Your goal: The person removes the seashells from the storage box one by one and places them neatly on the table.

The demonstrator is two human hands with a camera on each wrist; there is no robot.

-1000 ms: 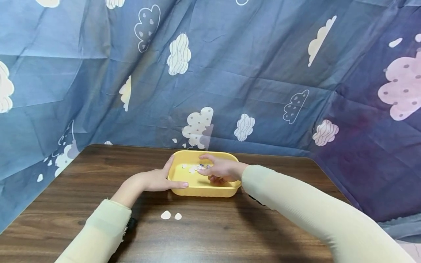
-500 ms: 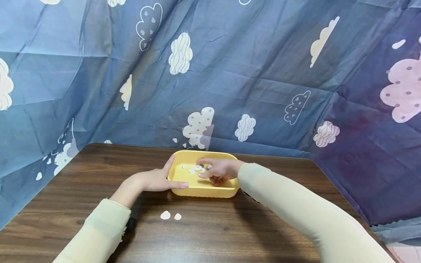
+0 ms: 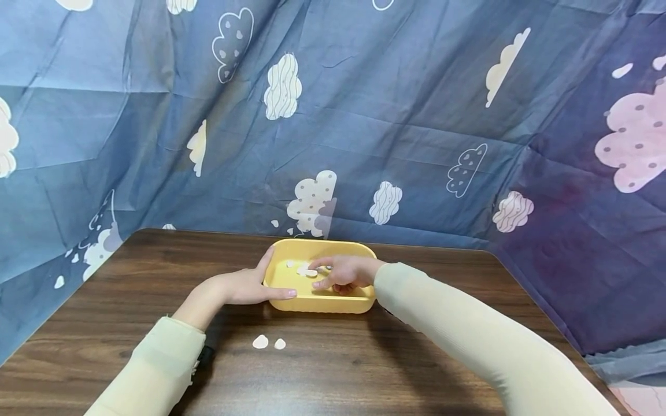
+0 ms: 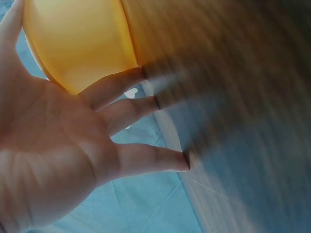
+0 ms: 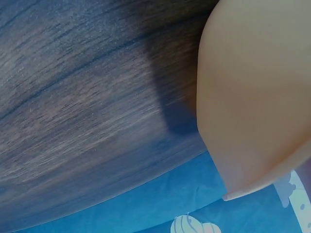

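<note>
A yellow plastic bin (image 3: 322, 304) sits on the table. My left hand (image 3: 248, 286) rests at its left end, thumb along the front wall and index finger by the left side. In the left wrist view its fingers (image 4: 129, 111) are straight and spread, with the tips on the tabletop. My right hand (image 3: 347, 271) is inside the bin, thumb and index finger apart, the other fingers curled under the palm. Close to the index fingertip lies a white shell-like piece (image 3: 311, 273). Other small pieces lie behind it, partly covered by the hand. Whatever is under the palm is hidden.
Two white shell-like pieces (image 3: 261, 341) lie on the brown wooden table (image 3: 333, 370) in front of the bin. Behind the table hangs a blue cloth (image 3: 354, 144) with cloud prints. A smooth tan surface (image 5: 252, 87) blocks much of the right wrist view.
My right hand's index finger has shifted slightly left and down, over the white pieces, and a pale one has slid a little toward the front. The left hand stays on the bin.
</note>
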